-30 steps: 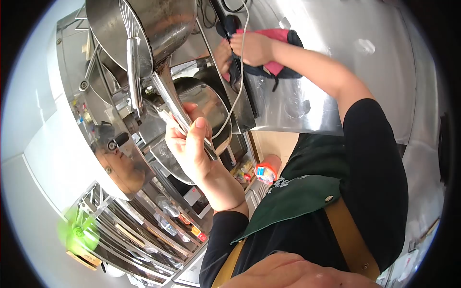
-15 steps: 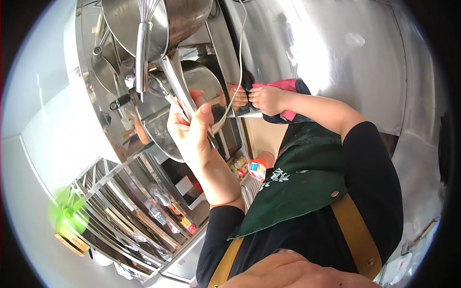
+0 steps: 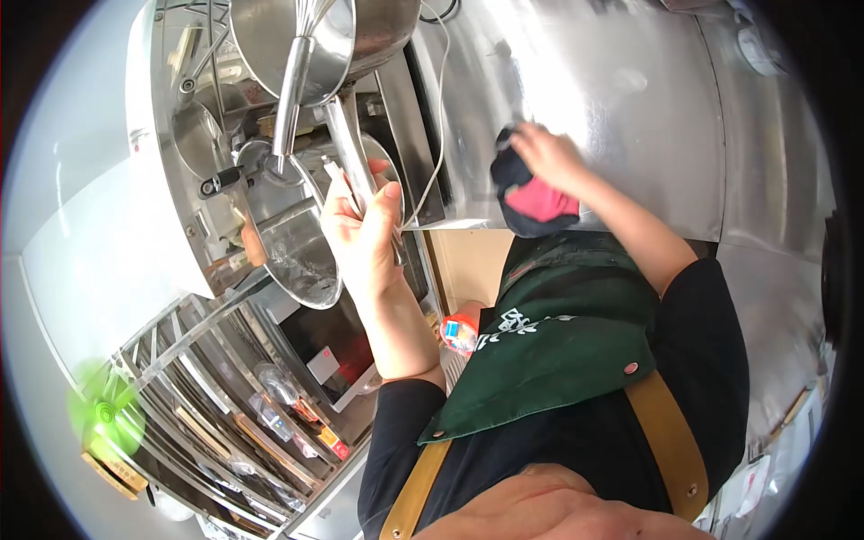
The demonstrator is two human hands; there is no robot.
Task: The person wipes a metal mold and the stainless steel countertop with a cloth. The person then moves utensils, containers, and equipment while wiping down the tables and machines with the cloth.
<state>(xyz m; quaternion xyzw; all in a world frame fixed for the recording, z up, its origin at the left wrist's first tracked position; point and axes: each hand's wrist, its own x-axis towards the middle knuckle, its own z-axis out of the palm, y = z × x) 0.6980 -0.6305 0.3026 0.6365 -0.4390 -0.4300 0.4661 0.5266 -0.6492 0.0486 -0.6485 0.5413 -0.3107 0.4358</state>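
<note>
My left hand (image 3: 364, 220) is closed around the long metal handle (image 3: 351, 148) of a steel saucepan (image 3: 382, 36). A small whitish plug-like piece (image 3: 333, 169) shows between its fingers and the handle. In front of the pan is a wire whisk (image 3: 292, 94), its handle pointing down. My right hand (image 3: 549, 157), blurred by motion, has its fingers on the upper edge of a dark blue and pink cloth (image 3: 544, 200). That cloth is bunched near the front edge of the steel counter (image 3: 621, 99); I cannot tell if it is a mitt.
A pale cable (image 3: 444, 99) runs over the counter toward my left hand. Metal bowls (image 3: 301, 256) and utensils are at the left. Below stand a rack of trays (image 3: 207, 405) and a green fan (image 3: 106, 412). A red-rimmed container (image 3: 461, 333) is beside my apron (image 3: 549, 351).
My right hand has moved up and right from the counter's front edge, shifting the cloth with it. My left hand still grips the saucepan handle. The whole view has shifted slightly.
</note>
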